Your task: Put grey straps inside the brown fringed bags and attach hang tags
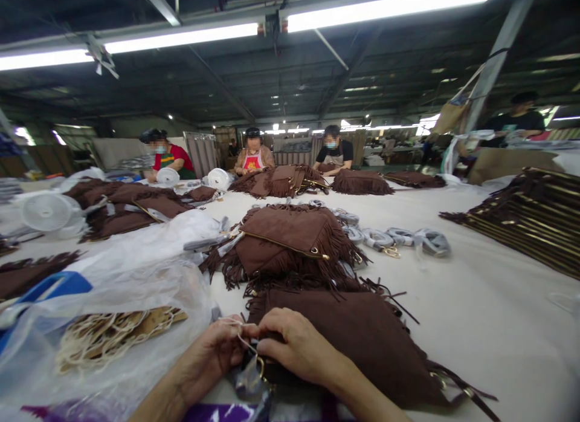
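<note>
My left hand (220, 344) is closed in a pinch on a thin cream string (247, 342), which loops over its fingertips and runs down toward a gold metal clasp (260, 367). Fingertips of my right hand (294, 343) meet it there, bent together; what they pinch is hidden. That hand rests over the left end of a dark brown fringed bag (357, 331), lying flat on the table. Below my hands, clear wrap (249, 379) surrounds a part by the clasp. More brown fringed bags (285, 234) are stacked just beyond.
To the left, a plastic bag (181, 289) holds cream strings with brown tags (122, 334). Wrapped grey straps with gold hooks (385, 240) lie beyond the bags. A stack of zippered brown pieces (521, 219) is at right. White reels (48, 211) stand left; several co-workers sit across the table.
</note>
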`<state>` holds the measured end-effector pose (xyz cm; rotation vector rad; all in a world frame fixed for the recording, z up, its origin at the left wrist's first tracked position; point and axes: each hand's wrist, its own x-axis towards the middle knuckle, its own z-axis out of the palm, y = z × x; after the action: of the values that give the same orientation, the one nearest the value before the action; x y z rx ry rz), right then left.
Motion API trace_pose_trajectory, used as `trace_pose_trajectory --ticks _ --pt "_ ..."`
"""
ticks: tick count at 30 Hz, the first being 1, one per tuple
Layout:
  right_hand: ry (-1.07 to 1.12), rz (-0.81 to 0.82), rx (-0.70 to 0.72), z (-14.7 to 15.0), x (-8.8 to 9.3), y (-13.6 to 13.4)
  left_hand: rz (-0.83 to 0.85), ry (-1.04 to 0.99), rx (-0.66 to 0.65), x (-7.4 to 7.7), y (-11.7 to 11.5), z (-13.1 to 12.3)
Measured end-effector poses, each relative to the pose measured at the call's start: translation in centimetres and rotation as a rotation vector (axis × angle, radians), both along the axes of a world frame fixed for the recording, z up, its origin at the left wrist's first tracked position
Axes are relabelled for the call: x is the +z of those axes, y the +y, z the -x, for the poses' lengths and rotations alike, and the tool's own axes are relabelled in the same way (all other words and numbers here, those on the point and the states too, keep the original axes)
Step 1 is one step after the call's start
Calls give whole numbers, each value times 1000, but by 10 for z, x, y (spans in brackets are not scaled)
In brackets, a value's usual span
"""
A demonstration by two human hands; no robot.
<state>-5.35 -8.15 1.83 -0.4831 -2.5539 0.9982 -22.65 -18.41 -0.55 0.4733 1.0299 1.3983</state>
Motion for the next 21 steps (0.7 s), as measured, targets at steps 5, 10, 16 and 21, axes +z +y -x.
trace_pose_trajectory --ticks 5,10,16,21 --pt "-138 102 137 -31 10 12 43 -84 56 -2 -1 4" --pt "-176 -70 119 -38 -2 8 99 -61 85 -2 -1 3" --pt "-65 90 117 -38 10 7 60 30 -15 -1 1 -4" --pt "134 432 9 -34 11 11 116 96 7 0 3 -11"
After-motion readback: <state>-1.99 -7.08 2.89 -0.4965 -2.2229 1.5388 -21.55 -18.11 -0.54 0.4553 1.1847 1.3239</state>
